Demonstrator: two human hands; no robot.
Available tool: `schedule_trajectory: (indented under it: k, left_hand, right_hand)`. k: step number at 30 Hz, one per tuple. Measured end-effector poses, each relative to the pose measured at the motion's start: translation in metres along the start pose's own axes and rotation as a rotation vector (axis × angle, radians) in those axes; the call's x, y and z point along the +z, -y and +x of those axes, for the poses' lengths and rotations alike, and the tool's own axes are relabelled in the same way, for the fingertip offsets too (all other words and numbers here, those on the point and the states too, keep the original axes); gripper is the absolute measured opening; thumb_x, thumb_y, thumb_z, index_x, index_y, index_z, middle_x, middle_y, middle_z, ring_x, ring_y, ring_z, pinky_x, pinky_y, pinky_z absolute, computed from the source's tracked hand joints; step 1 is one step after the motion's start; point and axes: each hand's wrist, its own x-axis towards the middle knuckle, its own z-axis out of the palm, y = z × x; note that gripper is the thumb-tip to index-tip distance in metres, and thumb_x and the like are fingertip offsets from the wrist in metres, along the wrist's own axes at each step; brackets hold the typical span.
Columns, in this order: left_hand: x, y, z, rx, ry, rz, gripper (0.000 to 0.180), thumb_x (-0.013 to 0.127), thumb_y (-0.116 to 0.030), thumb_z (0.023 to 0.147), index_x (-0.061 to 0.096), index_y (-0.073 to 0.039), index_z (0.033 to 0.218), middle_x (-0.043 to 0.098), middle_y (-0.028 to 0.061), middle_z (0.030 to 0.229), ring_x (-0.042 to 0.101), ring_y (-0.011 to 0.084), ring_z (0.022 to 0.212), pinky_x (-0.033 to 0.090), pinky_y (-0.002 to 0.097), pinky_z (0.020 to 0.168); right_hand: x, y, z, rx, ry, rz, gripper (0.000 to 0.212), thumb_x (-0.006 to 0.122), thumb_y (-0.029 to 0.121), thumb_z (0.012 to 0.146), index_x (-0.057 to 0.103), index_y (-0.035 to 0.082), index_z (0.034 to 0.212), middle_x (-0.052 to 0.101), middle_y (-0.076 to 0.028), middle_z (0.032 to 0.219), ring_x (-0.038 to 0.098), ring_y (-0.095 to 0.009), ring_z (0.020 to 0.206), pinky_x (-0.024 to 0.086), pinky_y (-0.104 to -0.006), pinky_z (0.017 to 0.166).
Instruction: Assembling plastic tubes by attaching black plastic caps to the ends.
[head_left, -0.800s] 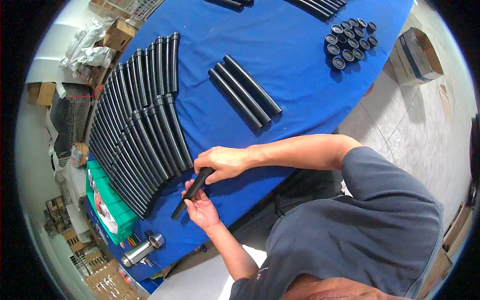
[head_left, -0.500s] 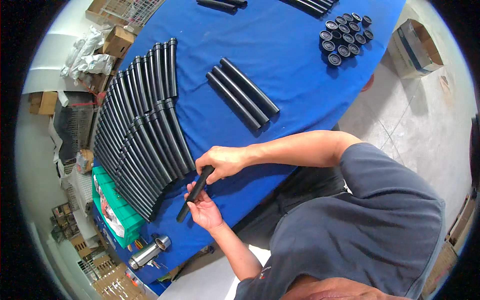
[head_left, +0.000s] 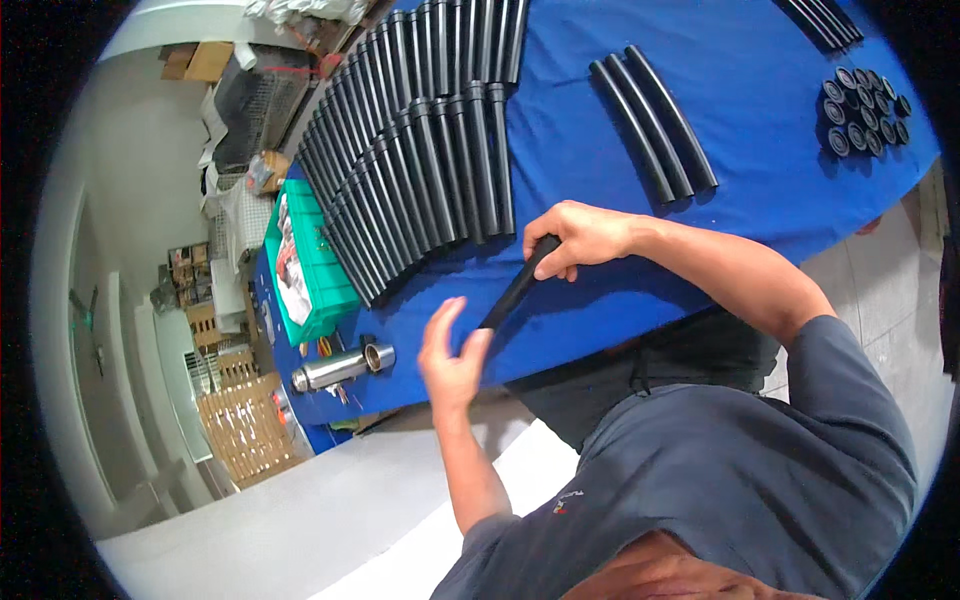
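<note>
My right hand (head_left: 583, 240) is closed around the upper end of a black tube (head_left: 516, 290), which slants down toward my left hand (head_left: 452, 360). That left hand is open, thumb and fingers apart, beside the tube's lower end; whether the thumb touches it I cannot tell. Just beyond my hands lie two overlapping rows of black tubes with wider collars at their far ends (head_left: 440, 170). Three plain black tubes (head_left: 655, 125) rest on the blue cloth farther right.
A cluster of round black caps (head_left: 865, 112) and more black tubes (head_left: 818, 22) occupy the far right. At the left stand a green crate (head_left: 322, 290) with white and reddish contents and a shiny metal flask (head_left: 335, 370). The blue-covered table's (head_left: 570, 150) near edge runs beside my body.
My left hand has opened and come away from under the tube it was supporting. My right hand still grips the tube. The whole view has swung, shifting the table's things rightward and up.
</note>
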Motion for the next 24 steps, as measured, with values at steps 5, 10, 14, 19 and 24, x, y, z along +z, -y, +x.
schedule_trajectory:
  k: [5,10,14,19,24]
  left_hand:
    - [0.030,-0.012,0.004,-0.031,0.233,-0.120,0.049,0.074,-0.008,0.083,0.060,-0.001,0.129,0.066,0.0164,0.124,0.065,0.0227,0.109,0.049,0.0334,0.096]
    - [0.028,-0.020,-0.002,-0.009,0.204,-0.114,0.044,0.071,-0.008,0.085,0.063,-0.004,0.128,0.068,0.0175,0.118,0.068,0.0259,0.104,0.051,0.0332,0.090]
    - [0.028,-0.022,-0.009,-0.031,0.203,-0.101,0.044,0.071,-0.007,0.085,0.062,-0.001,0.128,0.068,0.0183,0.118,0.068,0.0253,0.104,0.051,0.0328,0.090]
    - [0.023,-0.029,-0.013,-0.110,0.235,-0.106,0.045,0.070,-0.007,0.085,0.061,0.000,0.129,0.068,0.0184,0.119,0.067,0.0230,0.104,0.051,0.0319,0.091]
    - [0.020,-0.033,-0.016,-0.148,0.233,-0.145,0.045,0.070,-0.005,0.085,0.061,0.001,0.129,0.067,0.0184,0.120,0.066,0.0205,0.105,0.051,0.0311,0.091]
  right_hand:
    - [0.002,-0.002,0.004,-0.033,0.032,0.009,0.019,0.071,0.009,0.085,0.065,-0.002,0.099,0.068,-0.006,0.077,0.065,-0.012,0.063,0.054,-0.0269,0.058]
    - [0.005,0.001,0.001,0.001,0.042,-0.070,0.022,0.073,0.010,0.083,0.066,-0.003,0.099,0.068,-0.006,0.075,0.065,-0.012,0.063,0.054,-0.0271,0.058]
    - [0.006,-0.002,0.001,-0.004,0.070,-0.082,0.022,0.073,0.011,0.083,0.067,-0.003,0.098,0.068,-0.007,0.074,0.066,-0.013,0.063,0.055,-0.0269,0.058]
    - [0.007,0.004,0.000,-0.021,0.094,-0.107,0.023,0.074,0.012,0.082,0.067,-0.004,0.098,0.067,-0.007,0.073,0.067,-0.013,0.064,0.055,-0.0273,0.057]
    - [0.008,-0.001,0.002,-0.022,0.104,-0.090,0.022,0.074,0.012,0.082,0.068,-0.004,0.097,0.067,-0.008,0.072,0.067,-0.014,0.062,0.056,-0.0278,0.057]
